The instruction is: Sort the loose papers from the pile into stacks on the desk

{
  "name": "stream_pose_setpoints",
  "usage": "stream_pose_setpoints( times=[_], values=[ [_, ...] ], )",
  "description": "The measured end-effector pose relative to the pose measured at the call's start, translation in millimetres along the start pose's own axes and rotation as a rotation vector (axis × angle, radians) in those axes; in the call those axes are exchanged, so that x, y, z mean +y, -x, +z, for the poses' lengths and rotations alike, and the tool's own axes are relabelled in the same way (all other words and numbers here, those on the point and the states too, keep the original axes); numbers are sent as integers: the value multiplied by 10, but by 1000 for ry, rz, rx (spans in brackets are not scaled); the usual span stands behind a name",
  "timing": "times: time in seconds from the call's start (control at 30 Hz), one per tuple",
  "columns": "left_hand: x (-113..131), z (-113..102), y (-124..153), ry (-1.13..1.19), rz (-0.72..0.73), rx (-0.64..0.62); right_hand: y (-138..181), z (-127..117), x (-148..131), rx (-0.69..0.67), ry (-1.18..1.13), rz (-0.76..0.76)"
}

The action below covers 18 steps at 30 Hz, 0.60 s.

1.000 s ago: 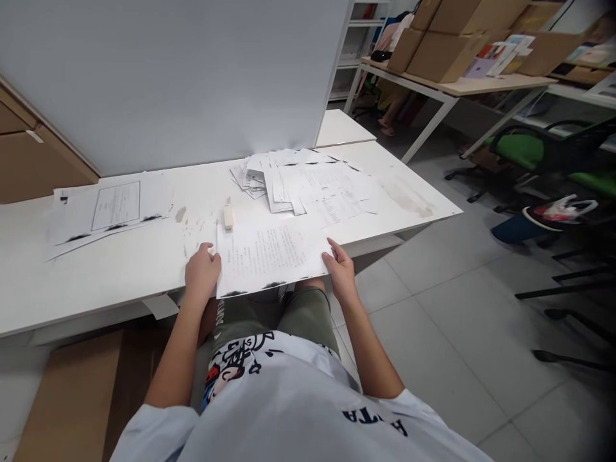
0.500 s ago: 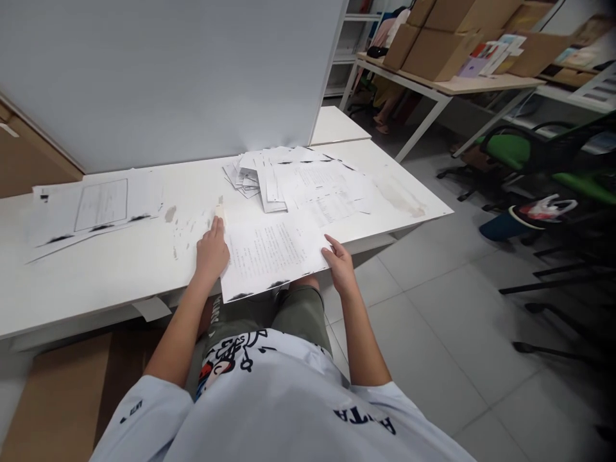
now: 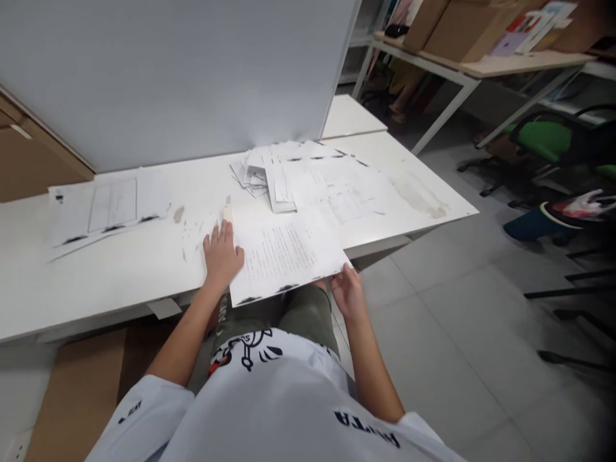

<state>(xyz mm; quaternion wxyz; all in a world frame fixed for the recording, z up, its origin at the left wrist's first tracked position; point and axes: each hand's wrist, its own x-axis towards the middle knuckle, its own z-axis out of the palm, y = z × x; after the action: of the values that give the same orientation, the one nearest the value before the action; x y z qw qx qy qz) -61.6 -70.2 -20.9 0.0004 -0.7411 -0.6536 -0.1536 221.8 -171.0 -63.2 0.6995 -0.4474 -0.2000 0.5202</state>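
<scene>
A printed sheet of paper [image 3: 283, 253] lies at the front edge of the white table [image 3: 144, 269], its near side jutting over my lap. My left hand [image 3: 222, 255] rests flat with fingers stretched out, on the left margin of the sheet. A small pale strip [image 3: 228, 213] shows just beyond those fingertips; its kind is unclear. At the sheet's near right corner, my right hand [image 3: 347, 292] pinches the paper between thumb and fingers. Dark smudges run along the sheet's near edge.
Behind the sheet lies a messy pile of papers [image 3: 274, 183]. More papers [image 3: 110, 208] lie at the left. A grey panel [image 3: 202, 77] stands along the table's back. On the right are a blue bin [image 3: 541, 221] and a green chair [image 3: 543, 138].
My right hand has slid from the sheet's right side to its near right corner. My left hand has spread its fingers and lies flatter. The camera view has shifted a little.
</scene>
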Motion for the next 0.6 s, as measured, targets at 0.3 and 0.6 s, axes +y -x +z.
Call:
stream_pose_setpoints(
  times=[0.3,0.6],
  values=[
    [-46,-19,78,132,7,-33,350,109,486,-146,275,164],
    [-88,138,90,236,-185,-15,104,1,-799,191,618,-512]
  ],
)
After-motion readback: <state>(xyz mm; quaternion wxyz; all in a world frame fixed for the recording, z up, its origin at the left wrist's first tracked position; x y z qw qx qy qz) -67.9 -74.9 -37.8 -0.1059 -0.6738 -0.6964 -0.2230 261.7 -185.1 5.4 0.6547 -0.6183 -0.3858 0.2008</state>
